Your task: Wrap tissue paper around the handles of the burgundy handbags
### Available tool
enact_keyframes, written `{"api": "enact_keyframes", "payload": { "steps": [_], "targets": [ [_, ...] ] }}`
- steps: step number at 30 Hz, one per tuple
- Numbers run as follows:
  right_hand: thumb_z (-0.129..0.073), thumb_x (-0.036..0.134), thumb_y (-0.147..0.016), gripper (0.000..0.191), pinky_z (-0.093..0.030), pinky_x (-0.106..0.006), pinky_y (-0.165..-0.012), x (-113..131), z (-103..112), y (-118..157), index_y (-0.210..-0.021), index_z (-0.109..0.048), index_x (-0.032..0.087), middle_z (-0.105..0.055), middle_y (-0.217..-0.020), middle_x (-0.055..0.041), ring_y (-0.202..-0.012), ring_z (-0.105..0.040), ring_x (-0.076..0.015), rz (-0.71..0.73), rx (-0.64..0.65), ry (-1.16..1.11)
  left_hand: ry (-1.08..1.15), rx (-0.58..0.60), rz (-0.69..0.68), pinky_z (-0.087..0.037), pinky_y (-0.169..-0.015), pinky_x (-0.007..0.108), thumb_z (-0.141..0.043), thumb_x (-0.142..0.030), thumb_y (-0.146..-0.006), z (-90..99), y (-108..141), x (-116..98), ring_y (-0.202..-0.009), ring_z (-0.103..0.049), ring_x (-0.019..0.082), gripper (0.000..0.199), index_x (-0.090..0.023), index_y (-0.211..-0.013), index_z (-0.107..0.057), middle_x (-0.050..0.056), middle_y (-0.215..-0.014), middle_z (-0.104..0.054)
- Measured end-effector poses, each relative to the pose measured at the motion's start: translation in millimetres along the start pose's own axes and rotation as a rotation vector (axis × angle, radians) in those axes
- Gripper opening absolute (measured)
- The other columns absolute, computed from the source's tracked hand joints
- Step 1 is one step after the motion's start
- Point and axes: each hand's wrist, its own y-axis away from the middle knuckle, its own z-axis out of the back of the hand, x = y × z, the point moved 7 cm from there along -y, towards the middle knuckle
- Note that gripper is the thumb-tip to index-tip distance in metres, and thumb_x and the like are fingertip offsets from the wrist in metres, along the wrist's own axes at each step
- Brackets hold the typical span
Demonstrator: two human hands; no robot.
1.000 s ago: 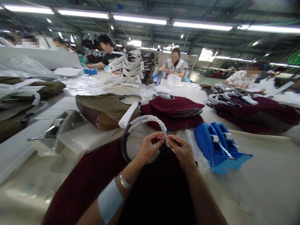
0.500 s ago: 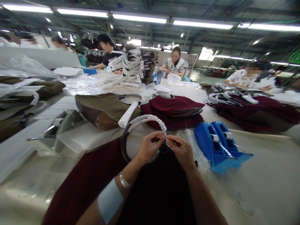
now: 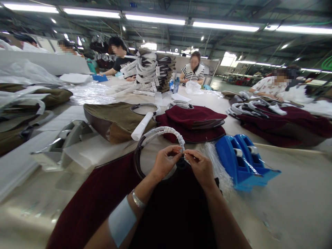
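Note:
A maroon bag (image 3: 103, 193) lies in front of me, with its round handle (image 3: 166, 129) standing up from it. White crinkled plastic covers the right side of that handle; dark brown shows on its left side. My left hand (image 3: 166, 162) pinches the lower right end of the wrapped handle between thumb and fingertips. Against the same spot, my right hand (image 3: 201, 167) is closed in a pinch, its fingertips almost meeting those of the left. Whatever small piece lies between the fingertips is mostly hidden. A dark round fitting sits just below the hands.
Right of my hands stands a blue tape dispenser (image 3: 238, 162), beside a bundle of thin clear strips (image 3: 216, 162). A grey dispenser (image 3: 61, 147) is at left. Beyond lie an olive bag (image 3: 111, 119), maroon bags (image 3: 194, 117) and a white roll (image 3: 142, 126). Several co-workers sit around the table.
My hands stay almost in place at the end of the handle, still pinching. The bag has not visibly moved.

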Motion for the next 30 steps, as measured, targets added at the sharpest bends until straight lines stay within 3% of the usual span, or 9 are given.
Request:
{"api": "enact_keyframes", "payload": {
  "steps": [11,21,27,30],
  "targets": [
    [-0.057,0.027,-0.086,0.018,-0.052,-0.028,-0.070,4,-2,1,-0.089,-0.073,0.021,-0.072,-0.091,-0.0044,-0.082,-0.067,-0.0183,0.036,0.016,0.046,-0.081,-0.010,-0.010,-0.052,-0.079,0.027,-0.069,-0.024,-0.078,0.1,1,-1,-0.078,-0.066,0.016,0.023,-0.013,-0.099,-0.069,0.007,-0.085,-0.070],
    [-0.057,0.021,-0.088,0.018,-0.051,-0.026,-0.072,16,-7,7,-0.086,-0.074,0.023,-0.070,-0.082,-0.0024,-0.077,-0.066,-0.0159,0.133,-0.042,0.113,0.183,-0.113,0.170,-0.051,-0.071,0.023,-0.077,-0.020,-0.068,2.0,4,23,-0.072,-0.065,0.013,0.018,-0.014,-0.081,-0.066,0.002,-0.077,-0.069],
    [-0.051,0.021,-0.090,0.025,-0.051,-0.026,-0.077,10,-7,7,-0.102,-0.073,0.023,-0.072,-0.092,-0.0032,-0.081,-0.067,-0.0159,0.101,-0.034,0.117,0.208,-0.065,0.190,-0.051,-0.073,0.025,-0.076,-0.030,-0.071,-0.8,2,20,-0.075,-0.064,0.014,0.023,-0.014,-0.084,-0.065,0.003,-0.080,-0.069],
    [-0.043,0.023,-0.092,0.036,-0.053,-0.028,-0.075,1,-3,6,-0.122,-0.063,0.022,-0.073,-0.097,-0.0045,-0.074,-0.068,-0.0158,0.014,-0.075,0.099,0.003,-0.061,0.127,-0.051,-0.077,0.028,-0.066,-0.038,-0.081,4.9,-1,14,-0.083,-0.066,0.017,0.026,-0.015,-0.094,-0.066,0.007,-0.091,-0.070]
  ]
}}
